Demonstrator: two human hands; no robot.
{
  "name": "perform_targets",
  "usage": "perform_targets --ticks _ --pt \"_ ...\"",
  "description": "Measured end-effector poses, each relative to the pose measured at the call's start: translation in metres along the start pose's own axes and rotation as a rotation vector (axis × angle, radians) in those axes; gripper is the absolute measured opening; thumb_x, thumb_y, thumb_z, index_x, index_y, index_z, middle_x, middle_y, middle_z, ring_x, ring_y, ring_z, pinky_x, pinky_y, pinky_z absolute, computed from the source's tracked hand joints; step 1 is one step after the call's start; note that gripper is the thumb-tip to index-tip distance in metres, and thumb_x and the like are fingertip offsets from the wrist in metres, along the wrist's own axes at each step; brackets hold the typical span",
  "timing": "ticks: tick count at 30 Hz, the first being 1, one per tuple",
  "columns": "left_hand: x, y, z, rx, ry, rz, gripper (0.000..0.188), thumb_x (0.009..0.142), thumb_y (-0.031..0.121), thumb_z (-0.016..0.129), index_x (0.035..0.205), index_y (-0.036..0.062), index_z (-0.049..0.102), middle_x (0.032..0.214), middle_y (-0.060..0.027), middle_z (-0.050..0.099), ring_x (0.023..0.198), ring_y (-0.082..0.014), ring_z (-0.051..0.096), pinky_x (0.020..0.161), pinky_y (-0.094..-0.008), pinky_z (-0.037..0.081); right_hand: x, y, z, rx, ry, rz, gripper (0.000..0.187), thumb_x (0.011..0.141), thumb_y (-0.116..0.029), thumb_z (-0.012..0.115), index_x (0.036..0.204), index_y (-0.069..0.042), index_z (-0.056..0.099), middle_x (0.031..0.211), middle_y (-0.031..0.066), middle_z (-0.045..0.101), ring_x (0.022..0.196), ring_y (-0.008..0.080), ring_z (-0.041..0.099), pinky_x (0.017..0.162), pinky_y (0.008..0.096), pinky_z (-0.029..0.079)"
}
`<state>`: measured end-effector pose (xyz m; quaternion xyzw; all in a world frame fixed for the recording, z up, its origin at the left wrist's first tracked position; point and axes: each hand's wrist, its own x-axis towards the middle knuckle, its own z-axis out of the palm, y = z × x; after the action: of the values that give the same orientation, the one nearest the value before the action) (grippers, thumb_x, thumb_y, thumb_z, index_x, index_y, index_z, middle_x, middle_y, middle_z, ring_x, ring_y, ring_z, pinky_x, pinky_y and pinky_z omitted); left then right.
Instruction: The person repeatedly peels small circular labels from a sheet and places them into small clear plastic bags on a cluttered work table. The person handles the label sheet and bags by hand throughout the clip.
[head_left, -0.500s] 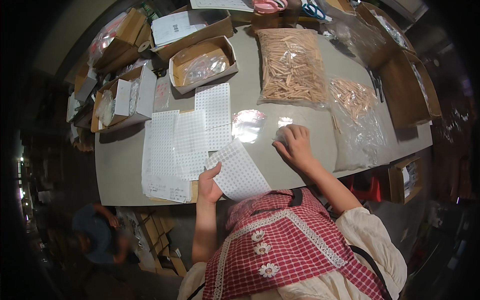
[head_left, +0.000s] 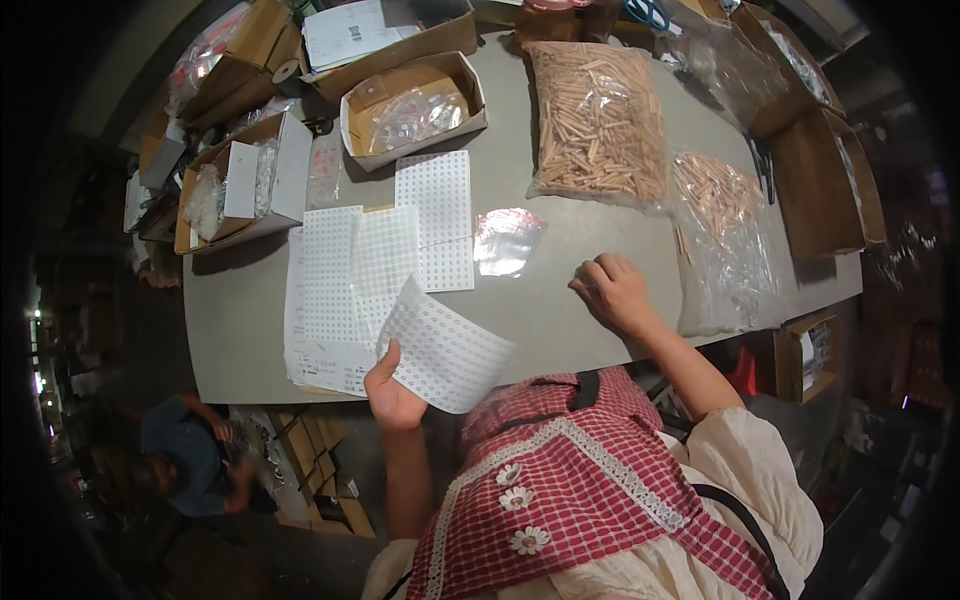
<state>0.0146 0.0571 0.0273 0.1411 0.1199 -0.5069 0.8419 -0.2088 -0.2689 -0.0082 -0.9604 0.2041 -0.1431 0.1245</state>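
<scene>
My left hand [head_left: 396, 388] grips a white sheet of small round printed stickers [head_left: 455, 345] by its left edge, thumb on top. The sheet bows and is held above the table's front edge. Over to the right, my right hand [head_left: 614, 290] rests on the table with curled fingers; anything under the fingertips is hidden. Several more sticker sheets [head_left: 432, 200] lie flat beyond my left hand, partly overlapping. Between them and my right hand is a small pile of clear zip bags [head_left: 508, 243] with reddish tops.
A large clear bag of wooden pegs [head_left: 597, 120] lies at the back, with a smaller open bag of pegs [head_left: 715, 195] on the right. An open box of clear packets [head_left: 412, 110] and other cartons [head_left: 822, 185] edge the table. Someone in blue [head_left: 190, 455] is at lower left.
The sticker sheet has shifted left and bowed more in my left hand. My right hand has moved slightly right and nearer; the shiny clear patch by its fingertips no longer shows.
</scene>
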Motion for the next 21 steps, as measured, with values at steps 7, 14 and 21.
perform_targets --ticks 7,14,21 --pt "-0.015 0.016 0.005 0.084 0.126 0.177 0.05 0.108 0.014 0.048 0.155 -0.0007 0.038 0.157 -0.0188 0.047 0.144 -0.0361 0.045 0.123 -0.0549 0.032 0.072 0.016 -0.006 0.406 0.199 0.059 0.018 0.094 -0.017 0.076 0.092 -0.004 0.064 0.071 0.0098 0.058 0.061 0.0228 0.057 0.055 0.0357 0.046" --pt "-0.039 0.046 0.02 0.249 0.176 0.287 0.052 0.104 0.01 0.052 0.154 -0.0001 0.041 0.152 -0.0163 0.052 0.141 -0.0338 0.049 0.119 -0.0502 0.038 0.287 -0.068 -0.002 0.439 0.355 -0.17 0.023 0.098 -0.028 0.072 0.1 -0.007 0.063 0.076 0.0177 0.064 0.066 0.0364 0.064 0.059 0.041 0.049" --pt "-0.05 0.077 0.036 0.359 0.238 0.252 0.052 0.102 0.007 0.056 0.152 -0.0018 0.043 0.148 -0.0155 0.056 0.137 -0.0313 0.053 0.116 -0.0466 0.042 0.399 -0.077 0.086 -0.347 0.029 -0.061 0.099 0.08 -0.085 0.058 0.142 -0.009 0.058 0.132 0.0216 0.064 0.125 0.0439 0.056 0.107 0.0513 0.042"
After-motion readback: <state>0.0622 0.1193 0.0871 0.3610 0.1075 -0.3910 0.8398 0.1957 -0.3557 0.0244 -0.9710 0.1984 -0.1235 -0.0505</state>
